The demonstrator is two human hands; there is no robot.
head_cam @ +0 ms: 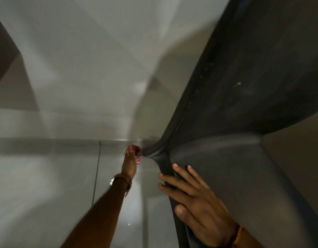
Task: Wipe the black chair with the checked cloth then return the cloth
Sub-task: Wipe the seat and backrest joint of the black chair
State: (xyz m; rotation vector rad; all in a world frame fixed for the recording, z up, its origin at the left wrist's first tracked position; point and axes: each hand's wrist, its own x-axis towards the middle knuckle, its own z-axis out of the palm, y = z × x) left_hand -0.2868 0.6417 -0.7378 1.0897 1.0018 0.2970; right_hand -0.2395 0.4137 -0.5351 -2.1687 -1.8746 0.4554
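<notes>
Mid-wipe: left hand clenches bunched red-and-white checked cloth against the matte black plastic chair's far edge, right hand flat, fingers spread, bracing its rim; next, probably drag cloth along.

Head camera looks down, close over chair.

Indoor room, likely home: glossy pale floor tiles, plain white wall, black plastic chair.
</notes>
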